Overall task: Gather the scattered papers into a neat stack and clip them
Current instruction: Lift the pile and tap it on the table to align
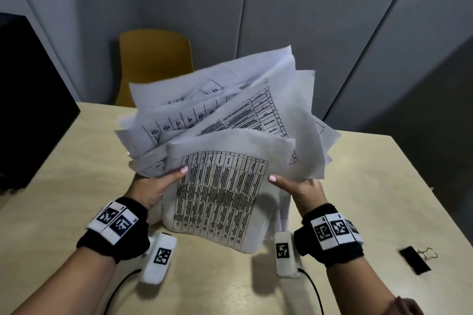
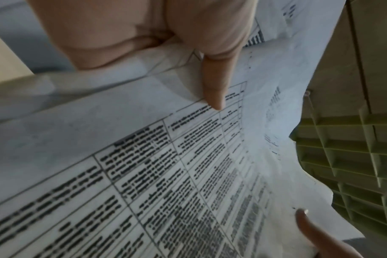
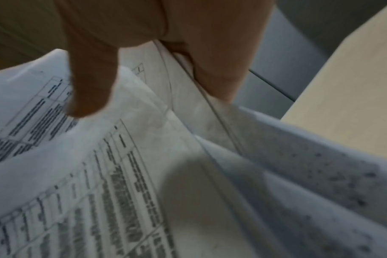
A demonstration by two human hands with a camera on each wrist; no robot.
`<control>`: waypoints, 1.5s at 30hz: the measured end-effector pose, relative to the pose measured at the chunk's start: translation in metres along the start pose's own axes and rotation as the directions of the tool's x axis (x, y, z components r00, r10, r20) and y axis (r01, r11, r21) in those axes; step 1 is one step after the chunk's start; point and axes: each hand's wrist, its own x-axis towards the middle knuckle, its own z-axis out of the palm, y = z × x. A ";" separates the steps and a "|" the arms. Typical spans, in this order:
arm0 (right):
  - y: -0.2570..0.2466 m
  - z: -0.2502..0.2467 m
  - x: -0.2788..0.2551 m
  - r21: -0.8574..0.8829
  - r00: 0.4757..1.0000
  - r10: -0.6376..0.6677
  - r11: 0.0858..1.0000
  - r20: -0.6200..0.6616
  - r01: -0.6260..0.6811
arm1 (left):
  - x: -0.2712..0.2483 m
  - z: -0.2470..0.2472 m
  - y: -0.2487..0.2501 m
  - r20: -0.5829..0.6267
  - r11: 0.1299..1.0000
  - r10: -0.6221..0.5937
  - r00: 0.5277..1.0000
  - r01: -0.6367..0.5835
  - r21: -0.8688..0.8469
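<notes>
Head view, papers: a loose bundle of printed papers (image 1: 220, 161) stands on its lower edge on the table (image 1: 358, 186), sheets fanned and uneven at the top, the front sheet showing a printed grid.
Head view, left hand: the left hand (image 1: 156, 186) grasps the bundle's left side, thumb on the front sheet, other fingers hidden behind the papers.
Head view, right hand: the right hand (image 1: 298, 190) grasps the bundle's right side, thumb on the front sheet.
Head view, clip: a black binder clip (image 1: 416, 259) lies on the table well to the right of the papers, apart from both hands; only this view shows it.
Head view, surroundings: a yellow chair (image 1: 156, 59) stands beyond the table behind the papers, and a dark box (image 1: 30, 100) sits to the left of them; both wrists wear black bands with white coded tags.
Left wrist view, grip: the left thumb (image 2: 214, 83) presses on the front sheet (image 2: 144, 174) near its edge, with the palm behind the sheets, a closeness the head view lacks; the print is too blurred to read.
Left wrist view, other hand: the right thumb tip (image 2: 307, 225) touches the same sheet at the far side.
Left wrist view, beyond the papers: a greenish grid surface (image 2: 347, 165) shows past them; what it is cannot be told.
Right wrist view, grip: the right thumb (image 3: 91, 83) lies on the front sheet (image 3: 77, 192) while the other fingers (image 3: 216, 69) curl behind, pinching several sheet edges between them.
Right wrist view, table: a pale strip of table (image 3: 354, 87) shows beside the papers.
</notes>
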 end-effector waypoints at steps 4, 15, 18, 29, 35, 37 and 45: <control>0.013 -0.006 0.009 0.186 0.998 0.030 0.982 -0.061 -0.018 | 0.004 -0.012 0.000 -0.017 0.993 -0.101 0.995 0.102 0.059; 0.005 -0.012 0.004 0.053 0.992 0.060 0.997 -0.113 -0.054 | -0.001 -0.006 0.017 0.252 0.991 0.006 0.968 -0.039 0.127; 0.007 -0.007 -0.002 -0.012 0.994 0.062 0.998 -0.085 -0.063 | -0.004 -0.007 0.003 0.206 0.987 -0.115 0.972 0.088 0.135; 0.014 -0.003 -0.002 0.198 0.952 0.195 0.969 -0.236 -0.149 | 0.006 -0.018 0.015 -0.230 0.908 0.410 0.883 -0.418 0.017; 0.007 -0.006 -0.006 0.167 0.950 0.223 0.968 -0.219 -0.188 | 0.000 -0.014 0.014 -0.113 0.603 0.690 0.715 -0.481 0.636; 0.004 -0.008 -0.007 0.208 0.945 0.243 0.958 -0.219 -0.199 | 0.003 -0.014 0.015 -0.142 0.570 0.718 0.682 -0.458 0.683; 0.016 -0.004 0.002 0.303 0.969 0.153 0.949 -0.194 -0.089 | 0.000 -0.032 -0.027 -0.152 0.828 0.402 0.903 -0.287 0.482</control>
